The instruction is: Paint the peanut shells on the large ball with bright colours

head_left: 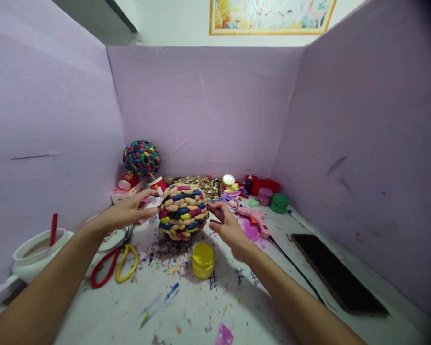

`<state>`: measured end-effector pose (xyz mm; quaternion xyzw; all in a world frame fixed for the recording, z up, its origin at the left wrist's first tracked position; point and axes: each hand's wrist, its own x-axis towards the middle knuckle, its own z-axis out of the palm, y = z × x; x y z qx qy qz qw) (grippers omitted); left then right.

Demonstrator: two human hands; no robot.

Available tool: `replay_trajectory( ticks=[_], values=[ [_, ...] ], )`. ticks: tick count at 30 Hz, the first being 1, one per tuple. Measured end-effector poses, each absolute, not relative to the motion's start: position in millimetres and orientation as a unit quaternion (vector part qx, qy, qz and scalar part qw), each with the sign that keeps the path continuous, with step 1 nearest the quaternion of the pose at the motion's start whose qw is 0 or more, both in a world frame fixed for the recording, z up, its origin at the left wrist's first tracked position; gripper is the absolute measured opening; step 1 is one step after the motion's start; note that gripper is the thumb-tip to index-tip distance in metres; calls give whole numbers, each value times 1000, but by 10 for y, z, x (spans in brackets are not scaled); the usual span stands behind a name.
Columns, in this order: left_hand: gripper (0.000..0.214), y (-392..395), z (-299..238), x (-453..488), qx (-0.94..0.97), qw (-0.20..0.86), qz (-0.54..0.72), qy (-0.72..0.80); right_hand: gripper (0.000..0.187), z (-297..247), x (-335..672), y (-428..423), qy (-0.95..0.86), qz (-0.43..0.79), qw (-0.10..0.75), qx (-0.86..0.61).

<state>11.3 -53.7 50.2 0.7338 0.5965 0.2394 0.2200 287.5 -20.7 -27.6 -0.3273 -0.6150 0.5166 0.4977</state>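
Ball of tan, blue, yellow and magenta peanut shells (183, 211) sits between left hand (134, 209), pinching crumpled white tissue (153, 203), and half-curled right hand (230, 227), its hold unclear; squat yellow jar (203, 261) stands just before it; paint-specked white tabletop (187, 311) opens nearer; the ball's far side is hidden, both forearms (280, 287) cut off.

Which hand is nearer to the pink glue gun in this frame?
Right. The right hand is just left of the pink glue gun, by the multicoloured ball's right side; the left hand is farther, at the ball's left side.
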Motion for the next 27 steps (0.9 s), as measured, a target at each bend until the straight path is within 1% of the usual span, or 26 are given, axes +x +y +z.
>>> replay_trajectory(
  ticks=[3, 6, 9, 15, 18, 21, 22, 24, 27],
  values=[
    [73, -563, 536, 118, 734, 219, 216, 605, 31, -273, 2919, -175, -635, 489, 492, -340],
    [71, -576, 564, 129, 757, 171, 192, 601, 26, -215, 2979, -166, -656, 455, 482, -361],
    [74, -590, 570, 142, 780, 123, 157, 593, 24, -157, 3019, -172, -672, 429, 472, -376],
    [80, -698, 593, 222, 806, 80, 99, 578, 23, -164, 3039, -124, -689, 407, 463, -381],
    [83, -741, 603, 267, 803, 63, 81, 587, 19, -63, 3122, -94, -688, 381, 477, -392],
    [86, -755, 601, 289, 802, 60, 72, 590, 9, 205, 3289, -156, -679, 345, 508, -402],
    [86, -754, 597, 291, 802, 62, 73, 590, 10, 320, 3352, -209, -670, 341, 527, -395],
    [84, -748, 587, 288, 804, 65, 81, 586, 19, 551, 3466, -359, -653, 366, 556, -362],
    [81, -733, 569, 280, 808, 58, 94, 578, 28, 798, 3548, -624, -658, 369, 569, -327]
  ],
)
